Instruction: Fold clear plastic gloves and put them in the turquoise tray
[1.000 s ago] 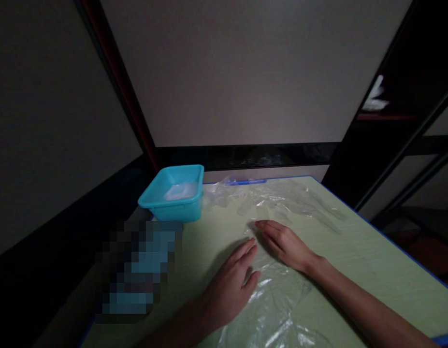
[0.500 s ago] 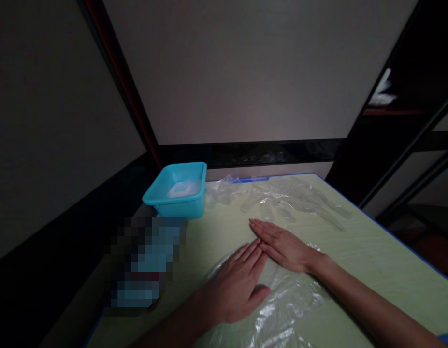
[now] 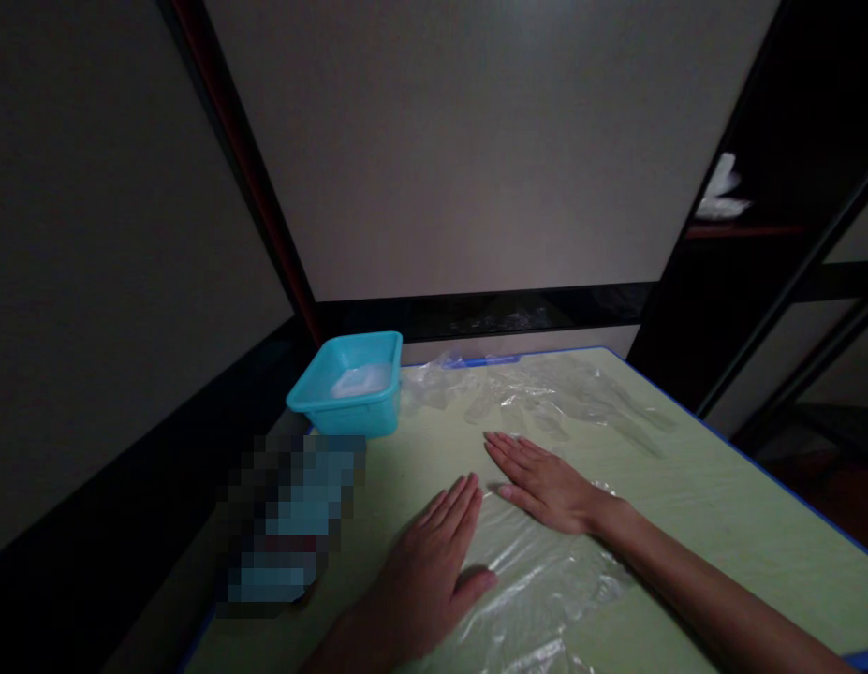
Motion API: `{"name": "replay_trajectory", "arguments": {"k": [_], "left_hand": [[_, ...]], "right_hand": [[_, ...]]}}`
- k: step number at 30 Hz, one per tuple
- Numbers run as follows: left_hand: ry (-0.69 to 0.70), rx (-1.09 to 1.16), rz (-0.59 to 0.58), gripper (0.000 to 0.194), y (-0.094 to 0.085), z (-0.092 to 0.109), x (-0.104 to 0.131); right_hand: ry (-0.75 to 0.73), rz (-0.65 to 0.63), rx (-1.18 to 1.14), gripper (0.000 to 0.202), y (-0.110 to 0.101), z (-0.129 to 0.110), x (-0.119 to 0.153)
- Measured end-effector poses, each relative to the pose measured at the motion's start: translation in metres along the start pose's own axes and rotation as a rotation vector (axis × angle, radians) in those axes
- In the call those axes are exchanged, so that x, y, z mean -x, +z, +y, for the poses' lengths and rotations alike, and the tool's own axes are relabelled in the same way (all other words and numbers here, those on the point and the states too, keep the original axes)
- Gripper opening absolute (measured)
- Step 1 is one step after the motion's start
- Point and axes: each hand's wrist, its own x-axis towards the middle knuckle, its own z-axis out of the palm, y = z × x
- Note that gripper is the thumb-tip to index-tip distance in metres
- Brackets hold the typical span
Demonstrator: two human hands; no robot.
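A thin clear plastic sheet (image 3: 546, 566), possibly a disposable glove, lies creased on the pale green table (image 3: 728, 524). My left hand (image 3: 434, 562) rests over the sheet's left side, palm down, fingers stretched forward and thumb out to the right. Across its upper edge lies my right hand (image 3: 546, 482), flat, with fingers extended toward the far left. A gap separates the two hands. Both are open and hold nothing. Parts of the sheet are hidden beneath them.
More clear plastic gloves (image 3: 546, 388) are spread along the table's far side. At the back left corner stands a turquoise basin (image 3: 356, 417) with something white (image 3: 363, 379) inside. A blurred-out object (image 3: 300, 524) lies at the left edge. Cabinet panels (image 3: 476, 150) rise behind the table.
My left hand has slid left, away from my right hand; their fingertips met before and are now apart. My right hand stays nearly in place. The view has tilted slightly.
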Motion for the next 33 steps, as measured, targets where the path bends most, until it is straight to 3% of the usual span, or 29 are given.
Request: {"name": "replay_trajectory", "arguments": {"k": [5,8,16,18,21,25,33], "left_hand": [[-0.104,-0.043,0.053,0.067,0.007,-0.013,0.029],[-0.198,-0.028,0.142,0.065,0.01,-0.018,0.041],[-0.461,0.304,0.35,0.043,-0.001,-0.018,0.029],[-0.477,0.409,0.321,0.039,-0.01,-0.021,0.017],[-0.459,0.529,0.157,0.033,-0.018,-0.027,-0.007],[-0.36,0.586,0.11,0.015,-0.021,-0.035,-0.035],[-0.279,0.798,0.029,0.009,-0.024,-0.047,-0.038]], "right_hand": [[0.01,-0.026,-0.003,0.061,0.0,0.0,-0.001],[0.02,-0.003,-0.02,0.061,0.0,0.001,0.001],[-0.011,0.067,-0.041,0.058,-0.004,0.001,0.004],[-0.016,0.074,-0.042,0.058,-0.004,0.001,0.004],[-0.009,0.071,-0.036,0.058,-0.004,0.001,0.005],[0.013,0.061,-0.02,0.059,-0.004,0.001,0.005],[0.03,0.071,-0.056,0.059,-0.006,0.003,0.005]]}}
